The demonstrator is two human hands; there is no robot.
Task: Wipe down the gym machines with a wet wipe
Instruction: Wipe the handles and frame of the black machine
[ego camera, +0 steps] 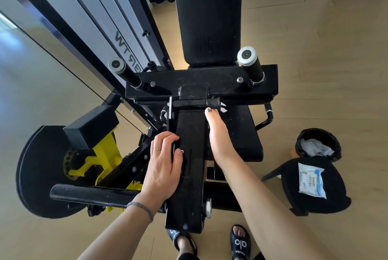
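Two feet in black slide sandals (240, 242) stand on the pale wood-plank floor (315, 54) at the bottom edge of the view, just behind the near end of the black steel arm (190, 175) of the gym machine.

Left hand (162, 167): palm rests on the left side of the steel arm, fingers curled over its left edge, thumb lying along the top face beside a small silver bolt. A thin ring sits on one finger and a grey band on the wrist.

Right hand (219, 140): stretched forward along the right side of the arm, seen edge-on. The thumb tip touches the black cylindrical knob (213, 102) at the crossbar. A scrap of white wet wipe (223, 107) shows just past the thumb, under the fingers, pressed near the knob; most of the wipe and the fingers themselves are hidden behind the hand, so their grip cannot be told exactly.

Beyond the knob runs the black crossbar (199, 80) with two black handles capped in silver, one to each side. Behind it rises the black padded backrest (210, 14); the black seat pad (243, 134) lies under the right hand.

Left of the arm: yellow pivot bracket (105, 155), black disc-shaped guard (35, 167).

Right of the machine: round black stool (336, 192) carrying a white and blue wipe packet (311, 183), and behind it a small black-lined bin (319, 144) holding crumpled white wipes.
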